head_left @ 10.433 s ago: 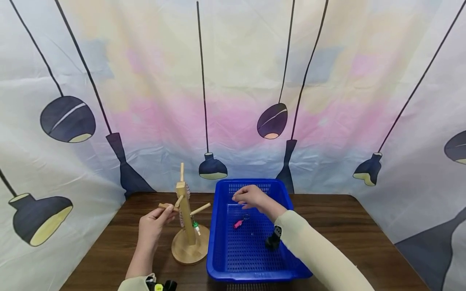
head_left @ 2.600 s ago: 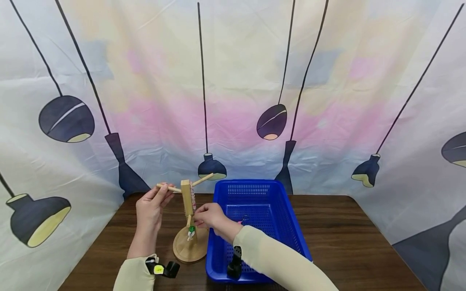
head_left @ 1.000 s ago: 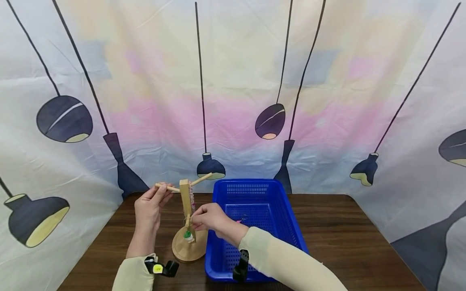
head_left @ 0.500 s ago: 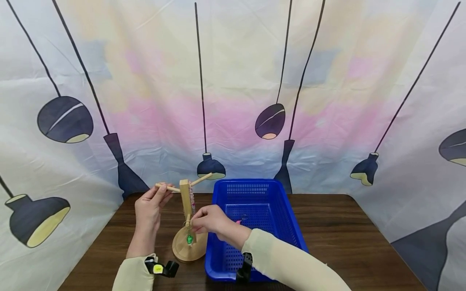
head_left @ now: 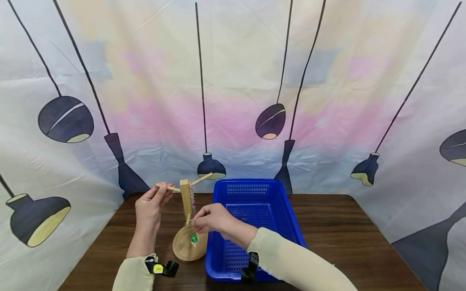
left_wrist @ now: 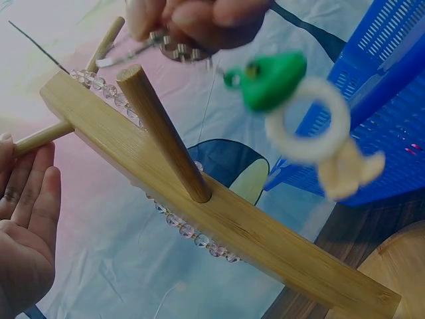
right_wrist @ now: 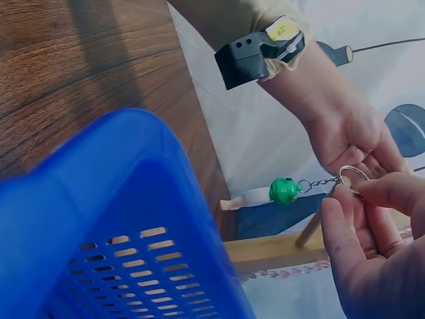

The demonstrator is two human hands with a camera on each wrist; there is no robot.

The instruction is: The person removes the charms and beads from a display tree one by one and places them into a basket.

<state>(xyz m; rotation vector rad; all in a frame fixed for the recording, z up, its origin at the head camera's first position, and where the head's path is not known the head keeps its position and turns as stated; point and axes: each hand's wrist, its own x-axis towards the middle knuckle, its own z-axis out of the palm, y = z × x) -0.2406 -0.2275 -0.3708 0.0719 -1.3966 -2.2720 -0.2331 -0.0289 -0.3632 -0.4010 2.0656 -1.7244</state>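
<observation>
A wooden peg stand (head_left: pixel 186 198) with a round base stands left of the blue basket. My left hand (head_left: pixel 148 208) pinches one of its upper pegs (head_left: pixel 174 188) between thumb and fingers. Lower down, my right hand (head_left: pixel 212 219) pinches the metal ring of a keychain (right_wrist: pixel 284 191). A green head, a white ring and a pale lower piece dangle from its chain. The keychain's ring is close to the tip of a peg (left_wrist: pixel 163 133) facing me; whether it encircles that peg I cannot tell. Clear and pink bead strings (left_wrist: pixel 186 230) hang along the post.
The blue perforated basket (head_left: pixel 296 226) stands right of the stand, under my right forearm. Inside it lies a metal ring (head_left: pixel 244 217), and a pink piece (left_wrist: pixel 415 147) shows in the left wrist view. A patterned cloth (head_left: pixel 233 93) hangs behind the brown table (head_left: pixel 342 238).
Earlier, my right hand was over the basket and the stand faced another way. Lately, the right hand has shifted slightly right with the keychain, which swings; the left hand keeps still.
</observation>
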